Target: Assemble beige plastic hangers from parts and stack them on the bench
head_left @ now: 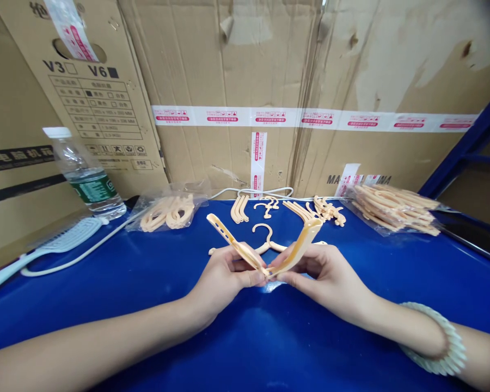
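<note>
My left hand [220,277] is closed around a pale peach plastic hanger arm [231,238], which slants up to the left and shows slots along its face. A second hanger arm [304,239] rises to the right, pinched in my right hand [335,277]. Their lower ends meet between my fingertips in a V; whether they are joined I cannot tell. Just behind my hands lies a hanger [265,247] of the same colour with its hook pointing away, partly hidden by my fingers.
Loose hanger arms [240,209], hooks [269,206] and more small parts [329,209] lie at the back of the blue table [245,337]. Bagged parts [167,212] and a fuller bag [396,209] flank them. A water bottle [92,185] and hairbrush [69,237] stay left; cardboard [212,71] stands behind.
</note>
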`<state>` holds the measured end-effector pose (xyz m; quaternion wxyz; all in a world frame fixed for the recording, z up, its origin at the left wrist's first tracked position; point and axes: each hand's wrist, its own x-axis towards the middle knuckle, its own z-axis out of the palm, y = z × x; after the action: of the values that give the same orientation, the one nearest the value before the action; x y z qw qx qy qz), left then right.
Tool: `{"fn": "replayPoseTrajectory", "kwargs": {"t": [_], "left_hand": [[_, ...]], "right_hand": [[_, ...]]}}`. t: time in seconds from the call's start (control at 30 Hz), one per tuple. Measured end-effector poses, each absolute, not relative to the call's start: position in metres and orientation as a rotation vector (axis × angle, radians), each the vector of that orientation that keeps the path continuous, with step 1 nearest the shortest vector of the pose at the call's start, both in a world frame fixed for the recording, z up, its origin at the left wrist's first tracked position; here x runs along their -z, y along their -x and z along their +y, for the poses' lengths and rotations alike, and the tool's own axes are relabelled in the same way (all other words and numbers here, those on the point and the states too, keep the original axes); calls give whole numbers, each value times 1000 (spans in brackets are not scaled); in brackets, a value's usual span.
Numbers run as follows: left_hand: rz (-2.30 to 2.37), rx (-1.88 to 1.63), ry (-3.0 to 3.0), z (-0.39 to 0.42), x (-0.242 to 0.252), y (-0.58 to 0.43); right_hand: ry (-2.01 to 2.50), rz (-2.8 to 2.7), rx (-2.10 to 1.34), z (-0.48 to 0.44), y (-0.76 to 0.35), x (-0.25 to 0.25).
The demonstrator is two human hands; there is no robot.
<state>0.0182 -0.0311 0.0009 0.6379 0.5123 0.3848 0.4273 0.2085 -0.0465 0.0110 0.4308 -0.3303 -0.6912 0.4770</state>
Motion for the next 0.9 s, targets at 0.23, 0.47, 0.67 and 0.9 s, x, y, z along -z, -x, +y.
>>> {"fn": "replayPoseTrajectory", "kwargs": {"t": [0.23, 0.47, 0.67, 0.9], "left_hand": [[861, -972, -1137, -31, 1, -19], [828, -942, -1119, -30, -2, -16], [842, -964, -1154, -7, -19, 3], [933, -925, -1362, 39, -33, 46]], "right_hand": [[890, -1572, -1237, -44, -209, -3], [892, -1539, -1237, -38, -211, -8], [846, -1787, -1152, -6, -252, -22], [966, -2071, -855, 26, -296, -25]]}}
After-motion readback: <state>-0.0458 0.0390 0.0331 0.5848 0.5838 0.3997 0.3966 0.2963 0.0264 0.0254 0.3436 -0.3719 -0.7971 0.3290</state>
